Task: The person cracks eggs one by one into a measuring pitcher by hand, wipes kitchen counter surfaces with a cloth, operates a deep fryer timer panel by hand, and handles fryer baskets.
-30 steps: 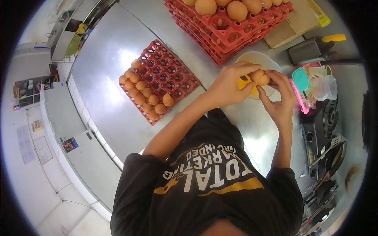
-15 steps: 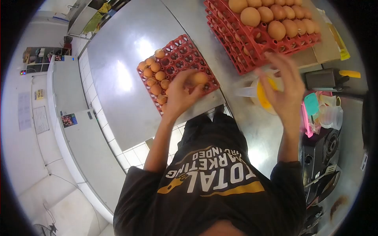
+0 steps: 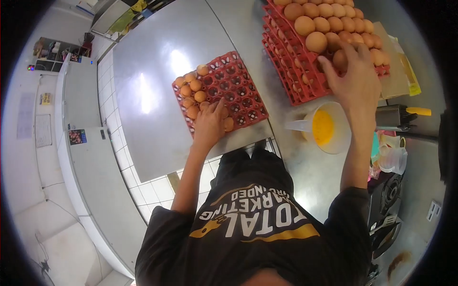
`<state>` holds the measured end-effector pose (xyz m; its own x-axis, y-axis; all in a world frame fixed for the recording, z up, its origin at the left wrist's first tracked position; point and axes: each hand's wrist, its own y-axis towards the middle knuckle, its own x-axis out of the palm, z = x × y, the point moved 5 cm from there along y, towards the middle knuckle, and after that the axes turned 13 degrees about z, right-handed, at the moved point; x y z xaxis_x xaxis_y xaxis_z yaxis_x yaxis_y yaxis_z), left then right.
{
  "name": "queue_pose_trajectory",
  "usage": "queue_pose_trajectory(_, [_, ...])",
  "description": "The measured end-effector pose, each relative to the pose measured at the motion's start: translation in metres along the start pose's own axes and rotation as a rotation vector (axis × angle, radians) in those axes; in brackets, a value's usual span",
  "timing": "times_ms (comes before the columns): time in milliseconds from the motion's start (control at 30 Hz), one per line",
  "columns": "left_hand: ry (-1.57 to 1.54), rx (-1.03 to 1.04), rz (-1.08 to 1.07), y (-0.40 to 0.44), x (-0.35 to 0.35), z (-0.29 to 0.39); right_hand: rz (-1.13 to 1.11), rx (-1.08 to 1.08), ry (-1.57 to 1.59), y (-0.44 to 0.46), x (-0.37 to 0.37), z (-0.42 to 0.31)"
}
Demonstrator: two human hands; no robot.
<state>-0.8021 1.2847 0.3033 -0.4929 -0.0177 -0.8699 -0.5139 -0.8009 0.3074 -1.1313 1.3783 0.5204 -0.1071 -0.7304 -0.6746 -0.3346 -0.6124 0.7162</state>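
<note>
My left hand (image 3: pixel 209 123) is low over a red egg tray (image 3: pixel 245 90), its fingers curled around a brown egg (image 3: pixel 224 113) near the tray's close side. Another egg (image 3: pixel 228 125) lies by the thumb. Several brown eggs or shells (image 3: pixel 195 85) fill the tray's left part; whether they are whole I cannot tell. At the stack of red trays (image 3: pixel 293 78), my right hand (image 3: pixel 355 78) has its thumb and fingers around a brown egg (image 3: pixel 339 60) in the top tray's front corner. Below that stack stands a translucent jug (image 3: pixel 339 126) with yellow liquid egg (image 3: pixel 323 127) inside.
The trays and jug stand on a steel counter (image 3: pixel 157 109). On the right are a dark container with a yellow-handled tool (image 3: pixel 419 111), plastic tubs (image 3: pixel 394 159), a gas stove (image 3: pixel 392 190) and a spatula (image 3: pixel 384 224). Cardboard (image 3: pixel 385 47) lies behind the stack.
My left hand has moved left and down with the egg to the tray's close edge. The right hand has left the space above the jug and reached up to the egg stack. The view has shifted slightly.
</note>
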Motion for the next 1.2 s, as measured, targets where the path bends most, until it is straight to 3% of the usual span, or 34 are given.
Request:
queue_pose_trajectory(133, [-0.010, 0.050, 0.032, -0.008, -0.004, 0.001, -0.080, 0.016, -0.151, 0.003, 0.010, 0.019])
queue_pose_trajectory(200, [-0.089, -0.073, 0.168, -0.009, -0.021, 0.007, -0.162, 0.063, -0.189, 0.006, 0.013, 0.021])
queue_pose_trajectory(333, [-0.179, -0.042, 0.351, -0.011, -0.030, 0.016, -0.203, 0.065, -0.171, 0.005, 0.021, 0.035])
queue_pose_trajectory(400, [-0.236, -0.040, 0.348, -0.007, -0.032, 0.023, -0.054, 0.050, -0.018, 0.002, 0.012, 0.035])
queue_pose_trajectory(467, [-0.305, 0.024, 0.323, -0.002, -0.031, 0.043, -0.069, 0.139, 0.004, -0.011, -0.011, 0.043])
queue_pose_trajectory(567, [-0.374, 0.141, 0.288, 0.003, -0.028, 0.089, -0.015, 0.528, 0.644, -0.068, -0.041, 0.063])
queue_pose_trajectory(700, [-0.575, 0.348, 0.090, 0.000, -0.006, 0.156, 0.048, 0.677, 0.541, -0.160, -0.064, 0.070])
queue_pose_trajectory(767, [-0.623, 0.439, 0.016, 0.001, 0.003, 0.185, 0.034, 0.518, 0.235, -0.188, -0.075, 0.062])
queue_pose_trajectory(900, [-0.688, 0.629, -0.074, 0.001, 0.014, 0.228, 0.137, 0.462, 0.106, -0.238, -0.069, 0.055])
queue_pose_trajectory(1000, [-0.685, 0.666, -0.089, -0.001, 0.020, 0.242, 0.100, 0.547, 0.164, -0.248, -0.059, 0.055])
queue_pose_trajectory(1200, [-0.667, 0.672, -0.088, 0.002, 0.025, 0.242, 0.167, 0.510, 0.144, -0.251, -0.061, 0.052])
